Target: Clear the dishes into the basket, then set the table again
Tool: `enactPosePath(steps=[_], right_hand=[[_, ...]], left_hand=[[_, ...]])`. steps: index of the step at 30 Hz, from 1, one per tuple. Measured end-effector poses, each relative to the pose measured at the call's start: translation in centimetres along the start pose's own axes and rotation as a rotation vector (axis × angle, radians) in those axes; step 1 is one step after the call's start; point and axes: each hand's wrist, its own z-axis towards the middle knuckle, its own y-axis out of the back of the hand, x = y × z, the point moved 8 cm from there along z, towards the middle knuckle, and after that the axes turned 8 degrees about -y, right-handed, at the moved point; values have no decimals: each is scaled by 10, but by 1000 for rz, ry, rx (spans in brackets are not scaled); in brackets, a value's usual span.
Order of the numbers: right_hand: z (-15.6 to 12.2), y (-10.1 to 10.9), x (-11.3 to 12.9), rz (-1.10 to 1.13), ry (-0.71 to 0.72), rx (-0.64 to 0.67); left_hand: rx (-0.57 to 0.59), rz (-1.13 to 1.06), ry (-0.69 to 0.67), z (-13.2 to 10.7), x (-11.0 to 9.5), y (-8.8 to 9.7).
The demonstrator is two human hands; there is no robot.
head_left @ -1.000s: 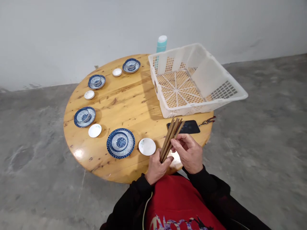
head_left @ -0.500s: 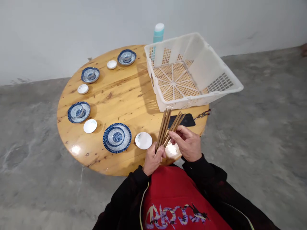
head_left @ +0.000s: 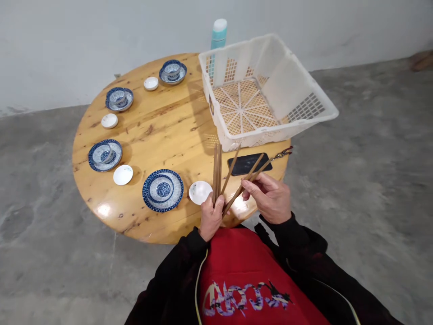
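Observation:
My left hand (head_left: 211,217) is closed around the lower ends of several brown wooden chopsticks (head_left: 217,174), which point up and away from me. Between the thumb and fingers of my right hand (head_left: 270,197) are two more chopsticks (head_left: 248,177), slanting up to the right, their lower ends close to my left hand. Both hands are above the near edge of the round wooden table (head_left: 162,131). Just left of my left hand lies a small white dish (head_left: 200,192), partly covered by it. Farther left sits a blue-patterned plate (head_left: 163,190) with a bowl on it.
A white plastic basket (head_left: 223,128) stands at the table's right side, a blue bottle (head_left: 219,34) behind it. A black phone (head_left: 248,164) and red-handled pliers (head_left: 283,153) lie in front of it. Several blue plate-and-bowl sets and white dishes (head_left: 123,174) line the left edge.
My right hand has drawn two chopsticks rightward, away from the bunch in my left hand. The bunch now stands more upright. The view has shifted slightly.

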Motion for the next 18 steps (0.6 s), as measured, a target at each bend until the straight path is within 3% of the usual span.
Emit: enactPosePath(steps=[2,5,8,13,18], right_hand=[[-2,14,9,-23,26,-65],[-6,43,26,-110,117,-263],[-10,57,27,-247,174,-391],[-15,49,-9,-509,198,-391],[-17,33,-33,-661,200,-303]], left_hand=[[-69,63,-69,3,-5,10],[-146,123,-152,3,-10,27],[-225,123,-173,-2,-9,43],[-277,122,-114,-20,2,60],[-278,136,-58,-33,11,69]])
